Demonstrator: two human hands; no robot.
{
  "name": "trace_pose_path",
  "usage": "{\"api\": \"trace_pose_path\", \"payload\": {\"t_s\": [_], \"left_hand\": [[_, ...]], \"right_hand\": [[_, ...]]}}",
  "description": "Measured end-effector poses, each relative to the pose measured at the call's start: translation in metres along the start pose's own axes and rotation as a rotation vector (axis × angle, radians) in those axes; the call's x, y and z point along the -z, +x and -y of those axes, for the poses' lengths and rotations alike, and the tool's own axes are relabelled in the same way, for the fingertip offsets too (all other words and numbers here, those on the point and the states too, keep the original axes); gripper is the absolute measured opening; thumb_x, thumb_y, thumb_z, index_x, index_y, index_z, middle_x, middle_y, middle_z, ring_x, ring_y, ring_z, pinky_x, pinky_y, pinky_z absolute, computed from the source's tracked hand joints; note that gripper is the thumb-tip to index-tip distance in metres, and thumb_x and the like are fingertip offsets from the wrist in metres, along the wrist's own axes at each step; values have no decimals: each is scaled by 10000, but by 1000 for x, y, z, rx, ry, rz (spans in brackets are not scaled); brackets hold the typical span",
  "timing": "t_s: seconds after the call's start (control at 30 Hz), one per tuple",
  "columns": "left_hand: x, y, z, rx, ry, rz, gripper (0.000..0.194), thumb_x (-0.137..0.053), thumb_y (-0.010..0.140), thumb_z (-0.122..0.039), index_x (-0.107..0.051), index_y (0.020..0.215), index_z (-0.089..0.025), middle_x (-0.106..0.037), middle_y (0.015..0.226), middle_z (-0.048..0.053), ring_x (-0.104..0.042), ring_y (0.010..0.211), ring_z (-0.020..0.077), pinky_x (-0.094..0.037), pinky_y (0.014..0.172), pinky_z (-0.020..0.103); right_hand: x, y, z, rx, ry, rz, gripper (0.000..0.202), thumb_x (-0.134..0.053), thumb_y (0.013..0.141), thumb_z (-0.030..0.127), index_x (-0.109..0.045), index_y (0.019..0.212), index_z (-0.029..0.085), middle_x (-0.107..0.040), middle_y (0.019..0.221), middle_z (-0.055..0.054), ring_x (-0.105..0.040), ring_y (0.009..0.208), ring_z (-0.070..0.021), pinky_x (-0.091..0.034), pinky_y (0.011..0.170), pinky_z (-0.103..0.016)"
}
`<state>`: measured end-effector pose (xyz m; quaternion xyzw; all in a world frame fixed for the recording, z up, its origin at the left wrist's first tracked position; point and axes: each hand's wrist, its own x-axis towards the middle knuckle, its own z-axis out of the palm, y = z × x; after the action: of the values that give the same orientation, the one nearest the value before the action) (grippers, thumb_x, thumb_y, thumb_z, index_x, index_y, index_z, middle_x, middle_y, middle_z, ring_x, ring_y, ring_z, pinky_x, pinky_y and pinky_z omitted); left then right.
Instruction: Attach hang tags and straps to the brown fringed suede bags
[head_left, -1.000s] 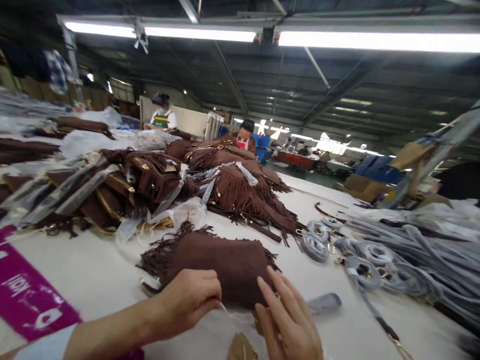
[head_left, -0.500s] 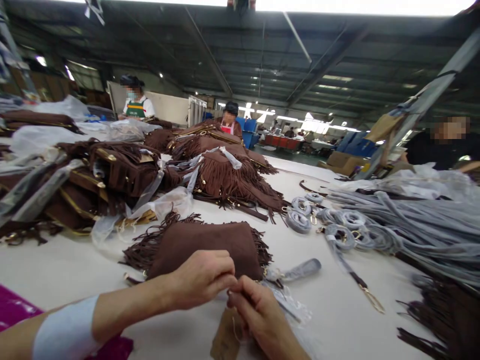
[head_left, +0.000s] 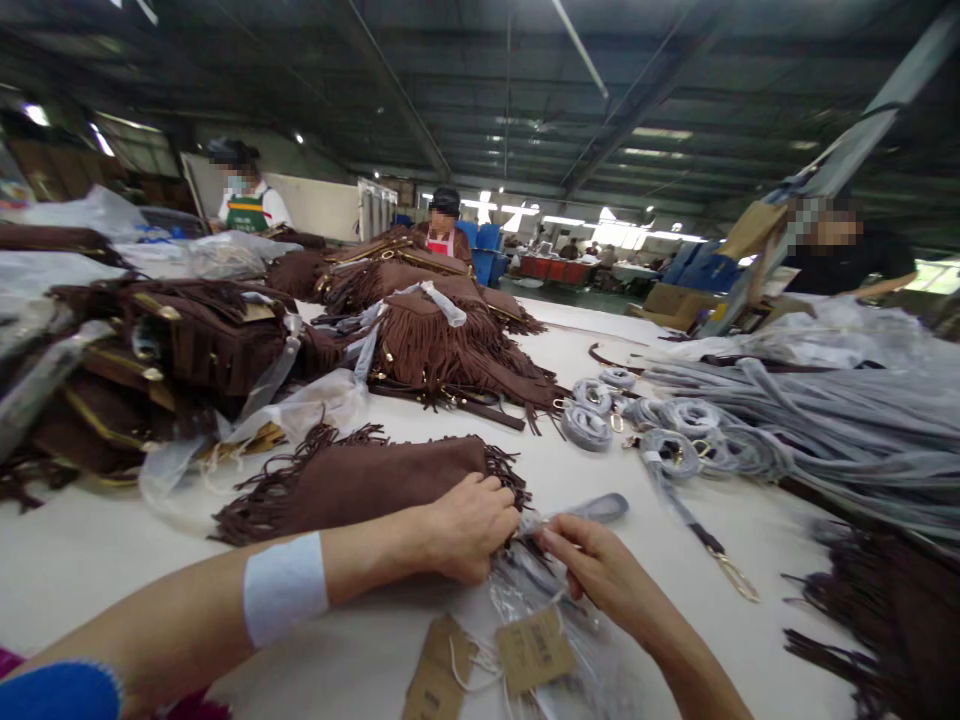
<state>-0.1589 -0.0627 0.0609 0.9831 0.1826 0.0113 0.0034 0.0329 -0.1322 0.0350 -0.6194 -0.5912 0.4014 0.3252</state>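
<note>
A dark brown fringed bag lies on the white table before me. My left hand rests over its right end with the fingers curled down at the edge, so the fingertips are hidden. Just to the right, my right hand pinches a plastic-wrapped grey strap close to the bag's side. Below the hands lie a brown paper tag and a second tag with printing, joined by white string. Clear plastic spreads under the right hand.
Fringed brown bags are heaped beyond, with more bags and plastic at left. Coiled straps and a pile of wrapped grey straps lie at right. Loose brown fringe sits near right. Several people work farther back.
My hands were together in front of the bag. The left has shifted onto the bag's right end, and the right has moved up and right to the strap. The second tag has come into sight.
</note>
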Motion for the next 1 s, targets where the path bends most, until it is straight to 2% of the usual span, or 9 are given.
{"api": "trace_pose_path", "payload": {"t_s": [0.13,0.23,0.37,0.47,0.6,0.67,0.77,0.87,1.0], "left_hand": [[3,8,15,-34,-162,53,284,-612,701,-187,-636,980,-141,-614,1018,101,-533,963,238,-425,881,337],[8,14,23,-52,-294,108,330,-604,729,-241,-666,1045,-170,-631,1079,96,-544,1029,248,-410,940,349],[19,33,20,53,-238,290,256,-469,796,-181,-715,866,-172,-683,992,124,-594,987,293,-429,872,424],[22,49,14,134,-181,324,242,-470,817,-199,-702,815,-131,-697,916,166,-627,937,324,-430,837,461],[10,55,10,221,-278,205,228,-579,790,-335,-677,825,-131,-703,885,145,-637,902,328,-420,846,458],[0,53,9,279,-322,89,193,-588,782,-319,-656,833,-146,-702,878,113,-635,886,307,-409,851,438],[-13,50,11,351,-447,-72,101,-542,789,-231,-612,770,-162,-679,806,67,-620,814,248,-402,781,360],[-18,50,21,418,-783,-131,38,-568,726,-187,-560,696,-165,-614,690,20,-556,679,179,-356,611,268],[-20,54,41,563,-1323,-155,115,-531,647,-107,-497,736,-170,-545,578,-33,-481,538,117,-318,520,220]], "right_hand": [[4,3,-3,17,-61,-47,319,-483,830,502,-536,697,217,-449,538,67,-462,435,-112,-354,450,-233],[2,2,1,51,-56,-68,320,-464,853,478,-535,684,216,-456,538,61,-460,456,-113,-356,465,-231],[-6,3,0,-14,34,14,297,-505,827,456,-533,658,213,-467,550,57,-407,429,-99,-300,412,-225],[-9,6,-2,-29,66,-45,311,-503,837,480,-509,655,228,-441,491,69,-397,432,-107,-284,410,-223],[-9,10,-4,-69,112,-61,326,-500,834,524,-531,698,229,-480,456,62,-380,413,-112,-271,413,-233],[-8,12,-6,-56,129,-65,337,-499,831,528,-544,705,220,-505,504,47,-387,439,-112,-276,427,-235],[-5,14,-5,52,104,-156,352,-521,829,512,-596,686,200,-508,614,19,-431,540,-126,-327,475,-239],[-2,12,-1,124,107,-214,329,-551,820,491,-681,748,197,-502,662,8,-460,578,-140,-369,493,-250],[-7,9,4,96,254,-160,273,-659,750,443,-737,858,205,-528,632,16,-498,569,-145,-396,511,-257]]}}
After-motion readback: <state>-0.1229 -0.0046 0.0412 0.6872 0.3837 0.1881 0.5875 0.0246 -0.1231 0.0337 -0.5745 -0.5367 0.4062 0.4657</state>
